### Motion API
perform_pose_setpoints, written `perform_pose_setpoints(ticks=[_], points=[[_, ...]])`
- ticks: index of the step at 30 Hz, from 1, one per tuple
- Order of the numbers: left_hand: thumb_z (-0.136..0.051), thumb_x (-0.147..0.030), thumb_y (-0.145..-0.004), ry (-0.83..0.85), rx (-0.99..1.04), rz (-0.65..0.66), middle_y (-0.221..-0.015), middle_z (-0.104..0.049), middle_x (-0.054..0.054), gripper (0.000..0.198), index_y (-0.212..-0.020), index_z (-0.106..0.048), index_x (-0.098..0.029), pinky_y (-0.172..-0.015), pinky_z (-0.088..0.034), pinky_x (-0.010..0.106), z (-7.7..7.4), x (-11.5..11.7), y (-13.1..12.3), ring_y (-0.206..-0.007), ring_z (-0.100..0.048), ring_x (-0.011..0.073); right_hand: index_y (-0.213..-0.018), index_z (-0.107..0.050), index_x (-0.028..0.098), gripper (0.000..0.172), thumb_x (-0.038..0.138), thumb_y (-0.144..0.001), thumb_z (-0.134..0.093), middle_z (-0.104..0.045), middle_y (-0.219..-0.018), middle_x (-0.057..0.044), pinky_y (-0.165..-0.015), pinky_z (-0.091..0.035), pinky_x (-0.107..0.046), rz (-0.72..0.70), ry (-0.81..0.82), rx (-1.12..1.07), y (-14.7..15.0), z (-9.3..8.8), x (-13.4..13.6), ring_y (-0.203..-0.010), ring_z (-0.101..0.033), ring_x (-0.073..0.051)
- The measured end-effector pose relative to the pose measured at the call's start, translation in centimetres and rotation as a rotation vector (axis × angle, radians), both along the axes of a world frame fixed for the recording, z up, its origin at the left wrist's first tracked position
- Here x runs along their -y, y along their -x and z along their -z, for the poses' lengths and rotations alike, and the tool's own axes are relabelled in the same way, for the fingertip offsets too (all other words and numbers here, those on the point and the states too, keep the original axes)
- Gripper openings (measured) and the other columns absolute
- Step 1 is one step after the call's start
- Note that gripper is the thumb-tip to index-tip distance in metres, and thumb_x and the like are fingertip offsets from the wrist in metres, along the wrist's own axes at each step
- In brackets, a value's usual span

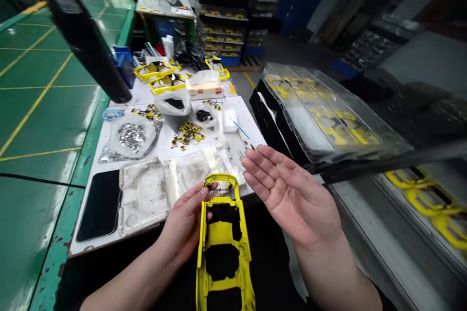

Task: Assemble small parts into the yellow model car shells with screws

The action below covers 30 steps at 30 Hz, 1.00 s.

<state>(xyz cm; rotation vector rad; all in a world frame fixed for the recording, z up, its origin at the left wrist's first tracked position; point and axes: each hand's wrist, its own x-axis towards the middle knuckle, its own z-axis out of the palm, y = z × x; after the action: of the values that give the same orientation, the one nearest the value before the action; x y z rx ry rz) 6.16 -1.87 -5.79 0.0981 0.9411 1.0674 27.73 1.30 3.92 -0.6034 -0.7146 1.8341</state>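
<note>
In my left hand (186, 218) is a long yellow plastic frame (221, 233) with large openings, gripped near its curved far end. A thin dark rod and small black pieces sit inside that end. My right hand (295, 199) is raised to the right of the frame, palm up, fingers stretched out and apart from it. Small metal bits (241, 154) show by its fingertips; whether they touch the fingers I cannot tell. Ahead of the frame lies a worn whitish molded tray (144, 194) on the white table.
A black phone (99, 204) lies at the table's left. Bags hold silvery parts (132, 137) and black parts (204, 115); small yellow-black parts (188, 133) lie loose. More yellow frames (168, 82) rest behind. Clear-lidded trays (321, 112) stand right, a dark post (83, 34) upper left.
</note>
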Motion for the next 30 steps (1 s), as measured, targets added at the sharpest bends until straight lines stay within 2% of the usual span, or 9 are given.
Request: perform_pose_setpoints(ticks=[3, 5, 9, 14, 18, 21, 24, 30], points=[[-0.092, -0.02, -0.09, -0.001, -0.032, 0.035, -0.105, -0.086, 0.011, 0.033, -0.122, -0.084, -0.014, -0.058, -0.061, 0.015, -0.8, 0.0, -0.3, -0.071, -0.076, 0.0118, -0.121, -0.085, 0.025, 0.028, 0.015, -0.095, -0.087, -0.084, -0.119, -0.002, -0.102, -0.066, -0.021, 0.133, 0.034, 0.03, -1.2, 1.2, 1.6, -0.112, -0.08, -0.013], [-0.094, -0.021, -0.088, -0.007, -0.096, 0.035, -0.107, -0.086, 0.01, 0.036, -0.122, -0.084, -0.015, -0.058, -0.061, 0.015, -1.3, 0.1, -0.5, -0.073, -0.076, 0.0122, -0.114, -0.084, 0.026, 0.034, 0.008, -0.087, -0.092, -0.08, -0.108, 0.001, -0.095, -0.065, -0.017, 0.226, 0.029, 0.058, -2.0, 1.9, 2.6, -0.1, -0.076, -0.009], [-0.095, -0.025, -0.086, -0.045, -0.219, 0.037, -0.115, -0.085, 0.011, 0.04, -0.122, -0.084, -0.015, -0.064, -0.066, 0.018, -1.9, 0.0, -0.8, -0.084, -0.079, 0.0167, -0.11, -0.082, 0.025, 0.034, 0.007, -0.084, -0.094, -0.075, -0.103, 0.0, -0.09, -0.065, -0.018, 0.32, -0.002, 0.075, -3.7, 3.0, 4.0, -0.094, -0.072, -0.009], [-0.095, -0.025, -0.086, -0.062, -0.266, 0.073, -0.121, -0.084, 0.01, 0.04, -0.123, -0.084, -0.016, -0.066, -0.067, 0.019, -2.2, -0.2, -1.4, -0.093, -0.081, 0.0193, -0.105, -0.08, 0.024, 0.031, 0.008, -0.083, -0.095, -0.073, -0.099, 0.001, -0.082, -0.065, -0.018, 0.396, 0.001, 0.084, -5.3, 3.5, 4.9, -0.088, -0.07, -0.01], [-0.093, -0.027, -0.089, -0.086, -0.289, 0.094, -0.124, -0.084, 0.008, 0.037, -0.124, -0.083, -0.017, -0.064, -0.066, 0.019, -2.2, -0.4, -2.0, -0.088, -0.081, 0.0168, -0.097, -0.079, 0.023, 0.032, 0.006, -0.079, -0.098, -0.073, -0.096, 0.003, -0.082, -0.064, -0.017, 0.386, 0.003, 0.059, -5.9, 3.9, 5.0, -0.084, -0.069, -0.008], [-0.091, -0.027, -0.092, -0.105, -0.286, 0.117, -0.129, -0.084, 0.01, 0.038, -0.128, -0.082, -0.018, -0.07, -0.067, 0.02, -2.1, -0.4, -2.2, -0.098, -0.083, 0.0203, -0.092, -0.079, 0.022, 0.032, 0.005, -0.075, -0.1, -0.073, -0.093, 0.004, -0.08, -0.065, -0.016, 0.358, 0.045, 0.031, -6.1, 4.1, 5.0, -0.081, -0.07, -0.007], [-0.091, -0.027, -0.092, -0.104, -0.285, 0.119, -0.123, -0.085, 0.01, 0.036, -0.127, -0.083, -0.018, -0.075, -0.069, 0.021, -2.1, -0.4, -2.1, -0.101, -0.083, 0.0207, -0.09, -0.08, 0.021, 0.033, 0.004, -0.072, -0.102, -0.073, -0.091, 0.004, -0.079, -0.066, -0.016, 0.347, 0.072, 0.009, -6.1, 4.2, 4.9, -0.078, -0.071, -0.007], [-0.095, -0.024, -0.087, -0.105, -0.318, 0.072, -0.127, -0.084, 0.007, 0.03, -0.114, -0.084, -0.021, -0.075, -0.07, 0.02, -2.4, -0.3, -1.9, -0.097, -0.083, 0.0181, -0.09, -0.081, 0.021, 0.028, 0.004, -0.078, -0.1, -0.075, -0.089, 0.005, -0.076, -0.068, -0.016, 0.287, 0.098, -0.059, -5.9, 4.1, 5.0, -0.076, -0.075, -0.007]])
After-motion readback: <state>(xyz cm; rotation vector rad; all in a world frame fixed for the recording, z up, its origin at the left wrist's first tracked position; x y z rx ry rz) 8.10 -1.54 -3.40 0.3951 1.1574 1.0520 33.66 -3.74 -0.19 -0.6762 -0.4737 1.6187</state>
